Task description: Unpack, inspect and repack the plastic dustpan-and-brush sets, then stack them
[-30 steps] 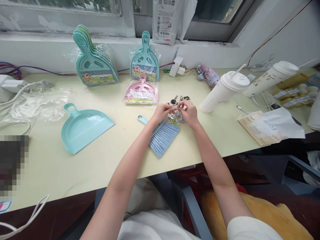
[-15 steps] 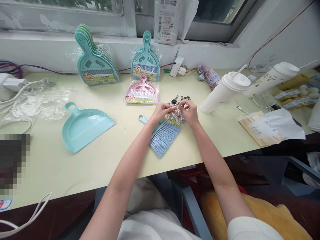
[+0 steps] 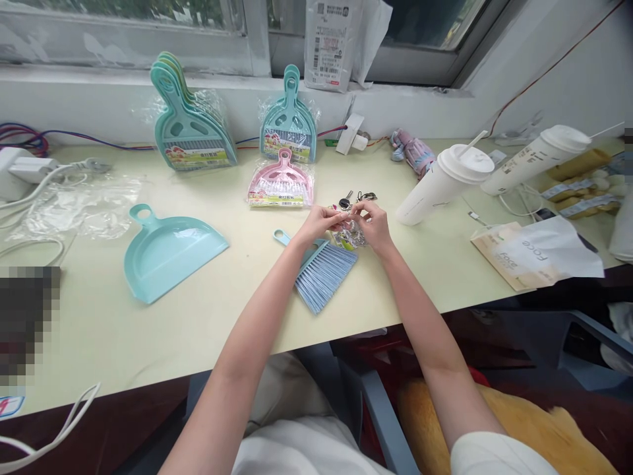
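Both hands meet over the middle of the table, with thumbs and fingertips pinched together. My left hand (image 3: 324,223) and my right hand (image 3: 372,224) are closed on parts of a shiny keychain (image 3: 354,232); the exact piece between the fingertips is hidden. A key with a black head (image 3: 345,204) lies just beyond the fingers. Under the hands shows a printed card (image 3: 345,240), partly covered. Below my left wrist rests a small blue brush (image 3: 326,274), bristles toward me, its handle partly behind the hand. A light-blue dustpan (image 3: 173,254) lies farther left.
Wrapped blue dustpan sets (image 3: 195,135) and another wrapped set (image 3: 288,119) lean on the wall, with a pink set (image 3: 281,181) in front. White cups (image 3: 445,178) stand right, near a tissue pack (image 3: 534,254). Clear plastic wrap (image 3: 84,204) lies left among cables.
My fingers have shifted slightly around the keychain, and the right fingertips have drawn a little closer to the left. Brush and dustpan stay where they were.
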{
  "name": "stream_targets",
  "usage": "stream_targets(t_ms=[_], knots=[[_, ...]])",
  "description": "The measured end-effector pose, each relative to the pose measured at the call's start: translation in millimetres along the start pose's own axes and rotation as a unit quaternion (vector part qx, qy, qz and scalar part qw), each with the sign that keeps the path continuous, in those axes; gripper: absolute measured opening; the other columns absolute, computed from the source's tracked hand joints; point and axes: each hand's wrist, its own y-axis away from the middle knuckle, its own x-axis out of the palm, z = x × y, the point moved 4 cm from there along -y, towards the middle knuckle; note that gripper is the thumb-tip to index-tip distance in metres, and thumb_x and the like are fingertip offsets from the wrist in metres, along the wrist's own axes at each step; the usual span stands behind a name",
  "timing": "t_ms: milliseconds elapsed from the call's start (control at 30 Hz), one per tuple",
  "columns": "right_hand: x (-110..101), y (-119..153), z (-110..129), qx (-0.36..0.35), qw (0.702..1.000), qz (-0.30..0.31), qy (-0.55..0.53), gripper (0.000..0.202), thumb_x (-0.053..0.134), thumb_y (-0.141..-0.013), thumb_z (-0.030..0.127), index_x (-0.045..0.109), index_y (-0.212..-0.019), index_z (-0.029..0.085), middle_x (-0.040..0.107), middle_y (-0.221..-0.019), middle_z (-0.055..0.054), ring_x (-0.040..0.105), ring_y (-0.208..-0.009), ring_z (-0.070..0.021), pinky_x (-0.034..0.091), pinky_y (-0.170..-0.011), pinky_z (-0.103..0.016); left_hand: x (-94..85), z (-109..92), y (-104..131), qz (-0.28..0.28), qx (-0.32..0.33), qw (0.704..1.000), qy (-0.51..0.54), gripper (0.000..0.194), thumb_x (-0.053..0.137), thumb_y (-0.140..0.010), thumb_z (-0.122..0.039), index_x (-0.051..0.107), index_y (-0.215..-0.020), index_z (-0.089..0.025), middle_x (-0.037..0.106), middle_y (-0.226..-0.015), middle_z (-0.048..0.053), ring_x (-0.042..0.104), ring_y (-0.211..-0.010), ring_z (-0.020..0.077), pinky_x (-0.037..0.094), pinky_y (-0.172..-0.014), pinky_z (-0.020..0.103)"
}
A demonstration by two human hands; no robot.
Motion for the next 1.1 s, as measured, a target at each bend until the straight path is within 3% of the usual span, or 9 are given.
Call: stream_targets(t_ms=[433,700,1100], knots=[[-2,0,4,0.005,0.999,-0.013,-0.05,0.008,0.059,-0.079,0.028,0.057,-0.073,0.022,0.061,-0.08,0.0,0.057,-0.078,-0.015,0.042,-0.06,-0.025,1.9,-16,4,0.008,0.069,0.995,-0.073,0.044,0.064,-0.075,-0.053,0.074,-0.083,-0.011,0.068,-0.072,0.008,0.052,-0.059,0.0084,0.044,-0.06,0.023],[-1,1,-2,0.053,0.996,-0.011,-0.066,0.019,0.062,-0.078,0.04,0.058,-0.076,0.021,0.062,-0.082,-0.001,0.058,-0.079,-0.0158,0.043,-0.059,-0.026,1.9,-17,1,-0.036,0.127,0.977,-0.169,0.047,0.058,-0.078,-0.055,0.074,-0.074,-0.012,0.062,-0.057,0.003,0.051,-0.054,0.0093,0.038,-0.053,0.021],[-1,0,-4,0.064,0.994,-0.012,-0.09,0.028,0.062,-0.077,0.049,0.058,-0.078,0.022,0.062,-0.084,-0.002,0.058,-0.078,-0.0155,0.043,-0.055,-0.024,5.0,-15,0,-0.066,0.147,0.965,-0.207,0.043,0.055,-0.082,-0.051,0.072,-0.07,-0.013,0.065,-0.061,0.003,0.053,-0.056,0.0103,0.04,-0.056,0.021]])
